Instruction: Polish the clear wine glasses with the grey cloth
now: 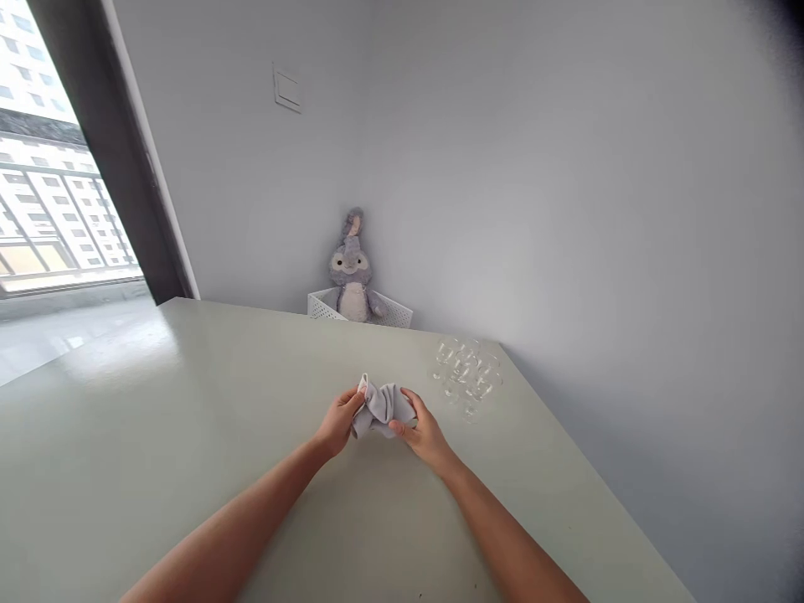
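A light grey cloth (384,405) is bunched up between my two hands, just above the middle of the table (188,469). My left hand (337,424) pinches its left side, where a pale edge sticks up near the thumb. On the other side, my right hand (430,434) grips the cloth with the thumb in front and the fingers behind. Whether the folds wrap around anything is hidden. Several clear, rounded glass-like pieces (463,368) stand close together to the right of my right hand, apart from it; their exact shape is hard to make out.
Behind the table's far edge, a grey plush toy (352,280) with a long ear sits in a white perforated basket (395,314). Grey walls meet in the corner, with a light switch (288,90) on the left one. A window (56,193) lies far left.
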The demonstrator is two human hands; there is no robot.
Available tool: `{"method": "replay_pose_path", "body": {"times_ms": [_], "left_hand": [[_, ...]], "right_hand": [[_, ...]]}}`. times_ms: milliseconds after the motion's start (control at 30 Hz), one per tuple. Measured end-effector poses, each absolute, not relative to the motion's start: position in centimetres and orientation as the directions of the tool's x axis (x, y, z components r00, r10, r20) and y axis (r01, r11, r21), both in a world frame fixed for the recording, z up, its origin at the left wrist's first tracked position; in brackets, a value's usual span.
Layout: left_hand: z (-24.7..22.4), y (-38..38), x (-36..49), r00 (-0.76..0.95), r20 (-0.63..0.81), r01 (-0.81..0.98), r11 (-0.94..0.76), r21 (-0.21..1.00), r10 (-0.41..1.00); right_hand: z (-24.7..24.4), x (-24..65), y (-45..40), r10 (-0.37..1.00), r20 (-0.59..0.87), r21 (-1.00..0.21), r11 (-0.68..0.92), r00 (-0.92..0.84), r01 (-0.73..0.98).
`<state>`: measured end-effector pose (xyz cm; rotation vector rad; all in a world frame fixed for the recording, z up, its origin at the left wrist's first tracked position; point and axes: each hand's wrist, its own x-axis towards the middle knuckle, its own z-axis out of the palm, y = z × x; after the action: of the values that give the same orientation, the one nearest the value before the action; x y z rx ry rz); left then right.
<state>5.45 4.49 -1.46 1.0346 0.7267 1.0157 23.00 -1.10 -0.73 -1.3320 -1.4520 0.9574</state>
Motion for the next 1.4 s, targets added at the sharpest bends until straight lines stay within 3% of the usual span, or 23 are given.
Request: {"method": "replay_pose_path", "body": {"times_ms": [100,200,333,433,533,633,700,733,800,900,1100,1267,1400], "left_hand": [[-1.1,4.5,5.2,0.468,-0.138,-0.388,0.344,0.855,0.873],[-1.2,5.0,4.8,0.474,-0.210,-0.386,0.416,0.823,0.855],[-2.1,6.2,4.4,0.342,-0.329,-0.344,0.443,0.828,0.880],[-2.4,7.3,3.6,0.212,-0.340,-0.342,0.395,0.853,0.916],[-1.8,8.4,2.2,0.001,-0.269,-0.336,0.254,0.907,0.963],[-0.8,8.7,1.0,-0.240,-0.153,-0.262,0.088,0.961,0.959],[-0.5,8.3,1.1,-0.337,0.025,-0.062,-0.049,0.997,0.941],[-0.6,7.8,1.4,-0.314,0.144,0.089,-0.122,0.989,0.938],[-1.2,6.7,2.8,-0.089,0.334,0.423,-0.268,0.866,0.938],[-2.9,5.1,5.8,0.339,0.284,0.671,-0.442,0.595,0.897],[-5.4,4.9,10.7,0.603,0.173,0.704,-0.621,0.343,0.779],[-5.3,9.2,12.0,0.669,0.091,0.686,-0.660,0.307,0.737],[-4.6,14.1,9.8,0.598,0.062,0.746,-0.583,0.321,0.799]], "right_hand": [[-0.5,21.7,-0.5,0.997,0.044,-0.997,0.048,-0.057,0.068],[-1.2,21.6,0.0,0.997,-0.060,-0.991,-0.066,-0.055,-0.115],[-2.5,22.6,0.2,0.987,-0.152,-0.907,-0.158,-0.048,-0.390],[-3.2,23.6,0.3,0.981,-0.195,-0.875,-0.177,-0.005,-0.450],[-3.5,24.1,0.4,0.976,-0.207,-0.929,-0.176,0.063,-0.325],[-3.3,23.8,0.0,0.974,-0.227,-0.972,-0.226,-0.002,0.068],[-2.7,23.4,-0.6,0.964,-0.245,-0.934,-0.205,-0.105,0.293],[-2.2,23.2,-1.0,0.951,-0.255,-0.918,-0.181,-0.174,0.354],[-1.2,23.1,-1.8,0.901,-0.278,-0.911,-0.137,-0.334,0.389],[0.0,23.2,-2.5,0.776,-0.332,-0.914,-0.125,-0.536,0.386],[-0.3,22.5,-3.0,0.520,-0.446,-0.888,-0.153,-0.729,0.434],[-0.9,22.1,-3.0,0.558,-0.444,-0.890,-0.185,-0.701,0.416],[-1.4,22.6,-2.7,0.589,-0.435,-0.897,-0.218,-0.681,0.384]]}}
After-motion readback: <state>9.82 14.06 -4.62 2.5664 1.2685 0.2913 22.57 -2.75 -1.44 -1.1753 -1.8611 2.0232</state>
